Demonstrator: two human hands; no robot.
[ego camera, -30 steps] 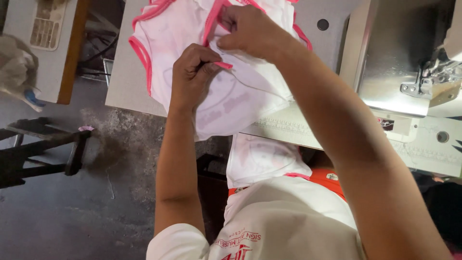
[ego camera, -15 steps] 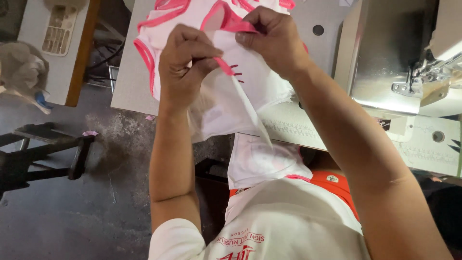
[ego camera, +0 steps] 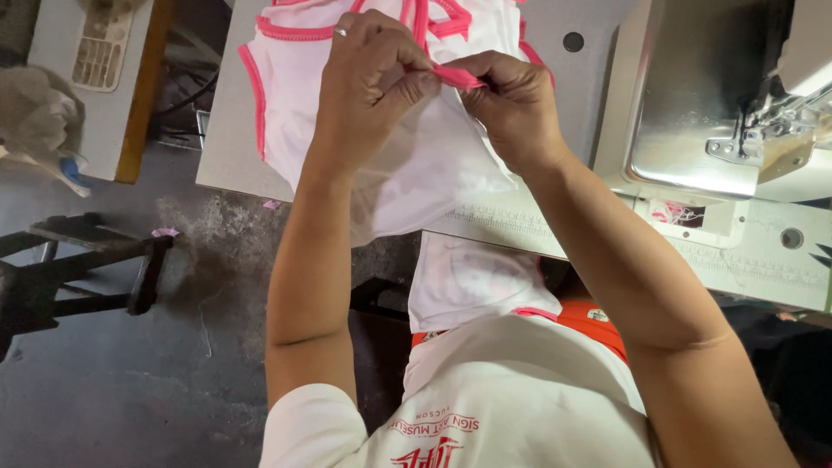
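Two hands grasp one pink binding strip (ego camera: 458, 78): left hand (ego camera: 368, 82) and right hand (ego camera: 513, 104) pinch it between fingertips, close together. The white garment (ego camera: 416, 165) hangs beneath both hands over the grey table (ego camera: 227, 147). The sewing machine (ego camera: 737, 95) stands beyond the right hand.

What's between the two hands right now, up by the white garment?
In the head view, a short stretch of pink trim spans the gap, pinched by the left hand and the right hand. Behind it lies the white garment.
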